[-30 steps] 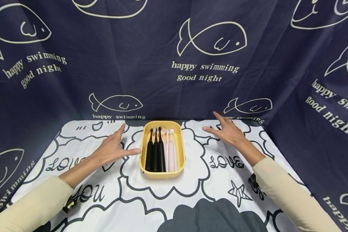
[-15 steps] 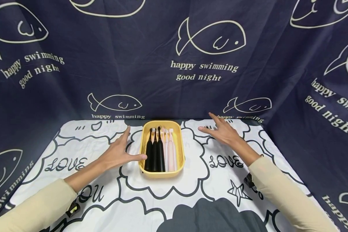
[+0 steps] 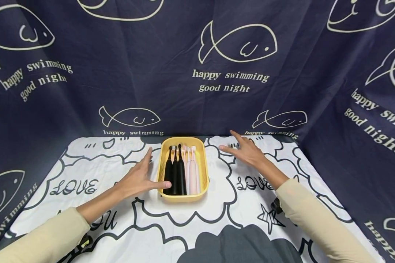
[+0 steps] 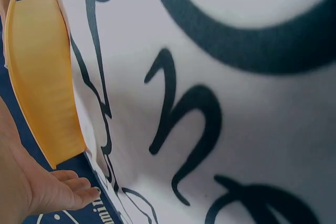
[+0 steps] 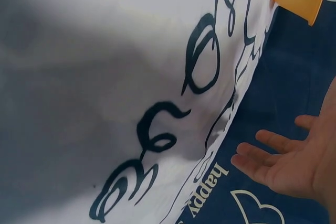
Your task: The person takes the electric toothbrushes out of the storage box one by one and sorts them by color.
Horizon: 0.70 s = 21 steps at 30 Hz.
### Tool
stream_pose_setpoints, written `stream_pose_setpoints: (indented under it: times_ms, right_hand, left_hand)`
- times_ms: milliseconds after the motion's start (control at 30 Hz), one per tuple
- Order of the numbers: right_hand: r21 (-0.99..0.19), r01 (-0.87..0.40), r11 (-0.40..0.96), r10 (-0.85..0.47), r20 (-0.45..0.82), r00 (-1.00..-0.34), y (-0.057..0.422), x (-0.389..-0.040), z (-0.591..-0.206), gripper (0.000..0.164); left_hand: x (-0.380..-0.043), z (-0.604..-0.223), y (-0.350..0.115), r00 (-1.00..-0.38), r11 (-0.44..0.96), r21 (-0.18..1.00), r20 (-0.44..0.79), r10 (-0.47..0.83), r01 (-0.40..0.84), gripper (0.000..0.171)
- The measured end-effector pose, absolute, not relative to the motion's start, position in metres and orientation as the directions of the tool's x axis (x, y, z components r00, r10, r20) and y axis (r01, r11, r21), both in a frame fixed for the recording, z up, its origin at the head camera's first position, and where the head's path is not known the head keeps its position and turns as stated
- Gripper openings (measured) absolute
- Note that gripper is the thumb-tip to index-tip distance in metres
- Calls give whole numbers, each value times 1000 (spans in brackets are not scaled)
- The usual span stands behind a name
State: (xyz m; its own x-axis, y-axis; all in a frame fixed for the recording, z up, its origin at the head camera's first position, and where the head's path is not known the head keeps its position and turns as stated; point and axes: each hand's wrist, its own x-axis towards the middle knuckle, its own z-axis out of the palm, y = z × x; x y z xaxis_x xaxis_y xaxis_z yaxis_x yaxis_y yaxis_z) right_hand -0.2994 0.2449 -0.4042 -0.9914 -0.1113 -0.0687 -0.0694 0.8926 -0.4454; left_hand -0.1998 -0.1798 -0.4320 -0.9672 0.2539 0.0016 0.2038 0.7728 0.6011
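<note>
A yellow basket (image 3: 202, 171) stands toward the back of the table. Inside lie three black electric toothbrushes (image 3: 181, 179) on the left and several pale pink electric toothbrushes (image 3: 193, 177) on the right, heads pointing away. My left hand (image 3: 139, 179) is at the basket's left side, fingers extended, its thumb reaching over the rim above the lower end of a black toothbrush; contact cannot be made out. In the left wrist view the basket's side wall (image 4: 42, 77) is beside the hand. My right hand (image 3: 248, 151) hovers apart from the basket on its right, fingers spread, holding nothing.
The table bears a white cloth (image 3: 210, 212) with black cloud and letter drawings. A dark blue curtain (image 3: 181, 91) with fish prints rises behind the table and along both sides.
My left hand has moved right to the basket, its thumb passing over the rim. The right hand has moved left toward the basket. The basket and toothbrushes have stayed in place.
</note>
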Motion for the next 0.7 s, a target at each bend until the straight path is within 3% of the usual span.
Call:
stream_pose_setpoints:
  times_ms: [700]
  right_hand:
    - [-537,-96,838,-161,-76,-984,228,-296,-407,117]
  left_hand:
    - [-189,-441,-161,-957,709,673,-6,292,212,167]
